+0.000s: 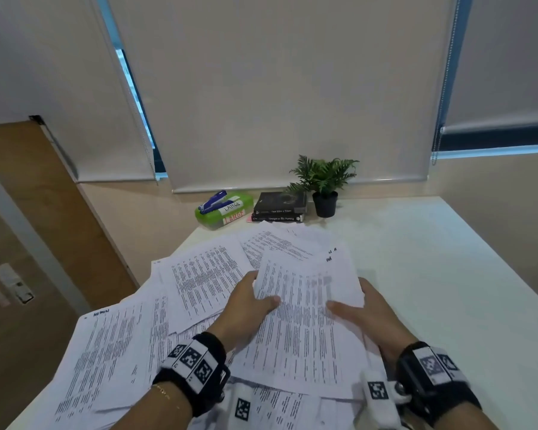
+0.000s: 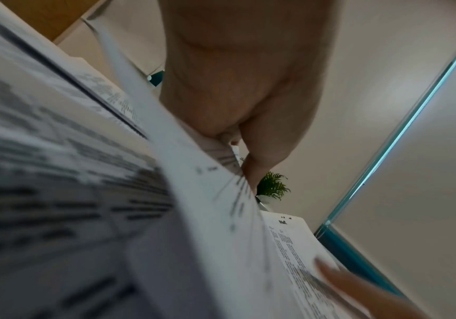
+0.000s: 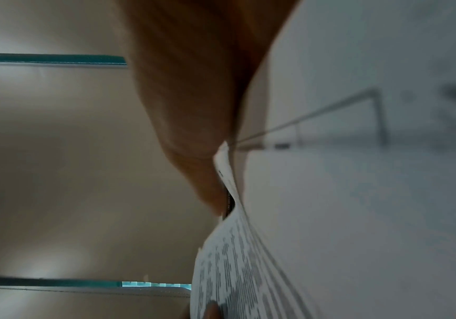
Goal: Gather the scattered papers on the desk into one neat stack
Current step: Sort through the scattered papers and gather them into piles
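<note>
Paper bundle: a printed bundle [image 1: 305, 308] is held over the white desk [image 1: 432, 259], in front of the potted plant [image 1: 325, 184].
Left hand: the left hand [image 1: 246, 302] grips the bundle's left edge, thumb on top.
Right hand: the right hand [image 1: 370, 308] clasps its right edge likewise.
Technique: the sheets would best be squared by tapping one edge on the desk.
Loose sheets: scattered sheets [image 1: 112, 352] are fanned left of the bundle, some overhanging the desk's left edge.
Open room: bare desk is seen right of the bundle, below the plant.

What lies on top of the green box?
A blue stapler lies on the green box, beside white labels reading LARGE. The box is shut, so its contents are hidden.
</note>
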The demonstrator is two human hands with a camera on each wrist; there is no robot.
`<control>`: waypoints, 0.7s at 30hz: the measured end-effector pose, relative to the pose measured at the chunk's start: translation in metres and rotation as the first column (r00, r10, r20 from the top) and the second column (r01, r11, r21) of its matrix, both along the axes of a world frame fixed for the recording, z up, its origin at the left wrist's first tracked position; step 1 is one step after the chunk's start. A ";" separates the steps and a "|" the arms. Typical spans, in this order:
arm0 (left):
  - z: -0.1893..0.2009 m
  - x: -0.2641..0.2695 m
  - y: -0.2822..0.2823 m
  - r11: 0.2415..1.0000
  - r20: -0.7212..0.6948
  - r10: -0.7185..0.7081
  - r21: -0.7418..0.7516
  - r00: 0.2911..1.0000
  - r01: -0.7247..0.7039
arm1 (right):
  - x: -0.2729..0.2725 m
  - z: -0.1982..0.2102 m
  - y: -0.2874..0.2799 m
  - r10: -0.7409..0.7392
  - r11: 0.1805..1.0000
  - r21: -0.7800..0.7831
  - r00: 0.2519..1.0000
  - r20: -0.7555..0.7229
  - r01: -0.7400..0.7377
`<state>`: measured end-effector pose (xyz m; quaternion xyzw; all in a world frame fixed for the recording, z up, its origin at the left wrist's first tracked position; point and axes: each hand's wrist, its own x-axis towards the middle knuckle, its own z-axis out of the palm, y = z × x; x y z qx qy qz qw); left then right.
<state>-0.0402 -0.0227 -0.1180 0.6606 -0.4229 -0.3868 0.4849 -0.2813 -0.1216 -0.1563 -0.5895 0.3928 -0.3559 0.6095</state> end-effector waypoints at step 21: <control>0.001 0.058 0.058 0.909 0.584 -0.080 0.376 0.808 -0.181 | -0.004 -0.009 0.000 -0.249 0.968 0.018 0.940 0.234 0.251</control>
